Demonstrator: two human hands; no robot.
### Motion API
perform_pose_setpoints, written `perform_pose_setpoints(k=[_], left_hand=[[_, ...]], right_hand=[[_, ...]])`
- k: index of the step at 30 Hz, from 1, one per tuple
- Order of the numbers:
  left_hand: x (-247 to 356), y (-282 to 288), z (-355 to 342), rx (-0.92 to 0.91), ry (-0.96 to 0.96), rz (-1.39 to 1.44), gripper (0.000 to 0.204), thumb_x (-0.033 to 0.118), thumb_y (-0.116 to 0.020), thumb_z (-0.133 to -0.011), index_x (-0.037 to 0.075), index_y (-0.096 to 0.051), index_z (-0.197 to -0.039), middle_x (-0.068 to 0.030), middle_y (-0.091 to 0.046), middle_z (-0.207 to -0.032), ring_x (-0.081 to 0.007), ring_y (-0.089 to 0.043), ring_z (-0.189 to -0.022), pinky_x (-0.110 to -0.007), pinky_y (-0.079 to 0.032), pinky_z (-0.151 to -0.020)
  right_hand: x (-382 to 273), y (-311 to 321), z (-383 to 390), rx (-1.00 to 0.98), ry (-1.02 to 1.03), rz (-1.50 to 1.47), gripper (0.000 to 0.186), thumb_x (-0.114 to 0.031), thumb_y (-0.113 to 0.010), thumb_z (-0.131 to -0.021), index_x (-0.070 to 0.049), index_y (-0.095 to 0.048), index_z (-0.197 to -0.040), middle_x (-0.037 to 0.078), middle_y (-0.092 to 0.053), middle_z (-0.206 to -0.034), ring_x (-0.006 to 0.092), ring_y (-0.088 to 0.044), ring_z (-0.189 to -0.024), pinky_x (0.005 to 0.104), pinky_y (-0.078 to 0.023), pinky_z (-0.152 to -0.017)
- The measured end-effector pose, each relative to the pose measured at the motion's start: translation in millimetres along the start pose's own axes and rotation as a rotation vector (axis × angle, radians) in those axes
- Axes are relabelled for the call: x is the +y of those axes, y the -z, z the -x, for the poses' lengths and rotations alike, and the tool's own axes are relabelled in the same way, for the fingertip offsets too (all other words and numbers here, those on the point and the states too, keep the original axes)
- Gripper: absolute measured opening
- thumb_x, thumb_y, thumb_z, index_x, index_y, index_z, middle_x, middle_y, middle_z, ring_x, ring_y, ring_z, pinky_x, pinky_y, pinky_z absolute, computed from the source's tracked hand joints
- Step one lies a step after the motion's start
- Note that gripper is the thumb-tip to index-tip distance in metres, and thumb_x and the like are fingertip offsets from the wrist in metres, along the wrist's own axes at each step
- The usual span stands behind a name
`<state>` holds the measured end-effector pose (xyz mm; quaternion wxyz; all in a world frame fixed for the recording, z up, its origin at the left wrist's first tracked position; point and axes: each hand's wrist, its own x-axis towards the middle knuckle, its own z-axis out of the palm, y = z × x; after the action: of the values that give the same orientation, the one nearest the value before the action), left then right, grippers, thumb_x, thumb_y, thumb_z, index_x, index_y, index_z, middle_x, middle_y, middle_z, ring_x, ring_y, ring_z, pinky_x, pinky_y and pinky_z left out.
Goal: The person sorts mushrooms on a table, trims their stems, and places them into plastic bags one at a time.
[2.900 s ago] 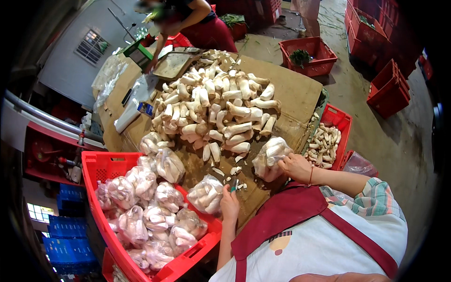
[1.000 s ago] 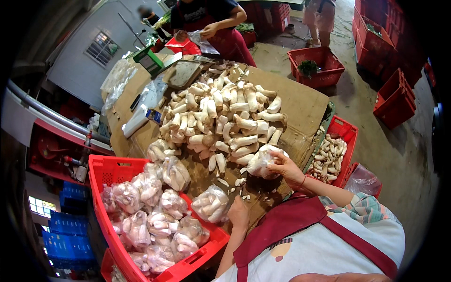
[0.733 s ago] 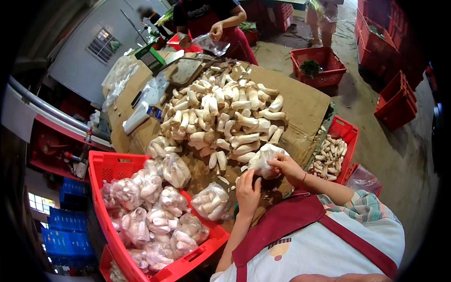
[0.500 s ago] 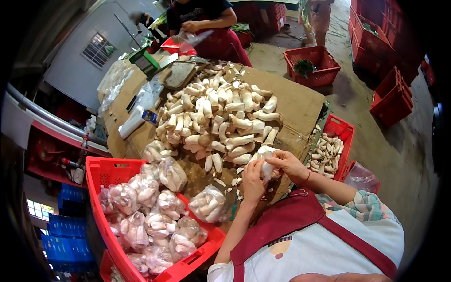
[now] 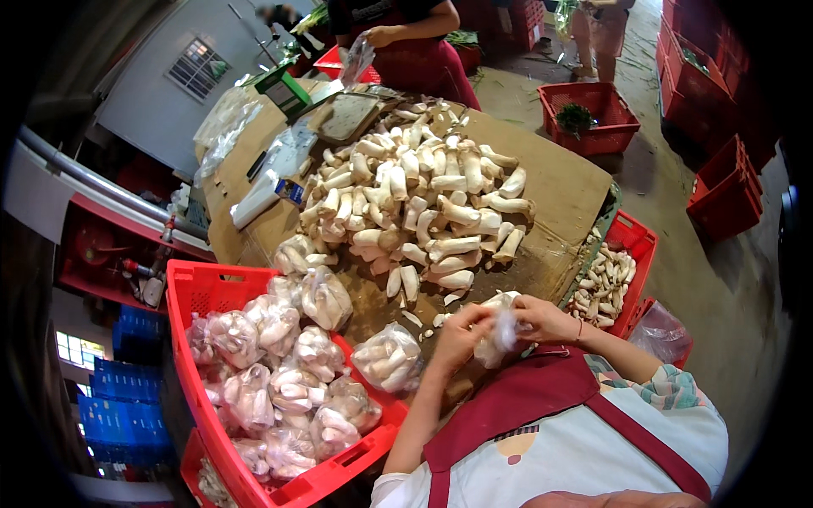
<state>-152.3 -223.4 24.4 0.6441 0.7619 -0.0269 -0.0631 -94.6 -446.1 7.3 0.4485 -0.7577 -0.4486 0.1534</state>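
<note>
Close to my apron, both hands hold a clear plastic bag [image 5: 491, 350] of pale king oyster mushrooms. My left hand [image 5: 458, 339] grips its left side, fingers curled against the plastic. My right hand [image 5: 544, 321] pinches the gathered, twisted-looking plastic on the right; its fingertips are partly hidden. Beyond them, a large heap of loose king oyster mushrooms [image 5: 457, 210] covers the middle of the cardboard-topped table [image 5: 563, 182]. A filled bag of mushrooms [image 5: 388, 359] sits left of my left hand, and small trimmings lie between it and the heap.
Several filled bags fill a red crate [image 5: 212, 292] at left. Another red crate [image 5: 645, 245] at right holds thin mushroom pieces. A scale [image 5: 284, 91], a metal tray [image 5: 349, 116] and a plastic roll [image 5: 254, 201] occupy the far left tabletop. Across the table, a person [image 5: 406, 51] handles a plastic bag.
My hands have moved apart slightly, and the bag between them shows more, with its gathered plastic in my right hand. The whole view has shifted, so the surroundings appear further right.
</note>
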Motion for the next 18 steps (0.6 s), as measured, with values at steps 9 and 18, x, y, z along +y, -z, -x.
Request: perform_pose_setpoints(k=[9, 18], left_hand=[[-101, 58, -37, 0.552, 0.498, 0.658, 0.062, 0.010, -0.067, -0.085, -0.005, -0.032, -0.135, -0.0185, -0.053, -0.117, -0.0244, -0.058, -0.101, -0.032, -0.052, -0.081], [-77, 27, -80, 0.551, 0.486, 0.759, 0.025, 0.017, -0.068, -0.086, 0.002, -0.058, -0.103, -0.0087, -0.065, -0.094, -0.0175, -0.063, -0.077, -0.029, -0.053, -0.064]], right_hand=[[6, 66, -77, -0.188, -0.106, -0.276, 0.056, -0.015, -0.070, -0.079, -0.011, -0.052, -0.132, 0.014, -0.059, -0.118, 0.0259, -0.059, -0.103, 0.0348, -0.048, -0.088], [69, -6, -166, 0.080, -0.059, 0.758, 0.067, -0.018, -0.076, -0.063, 0.002, -0.049, -0.120, 0.016, -0.053, -0.112, 0.0307, -0.050, -0.106, 0.0378, -0.043, -0.088]])
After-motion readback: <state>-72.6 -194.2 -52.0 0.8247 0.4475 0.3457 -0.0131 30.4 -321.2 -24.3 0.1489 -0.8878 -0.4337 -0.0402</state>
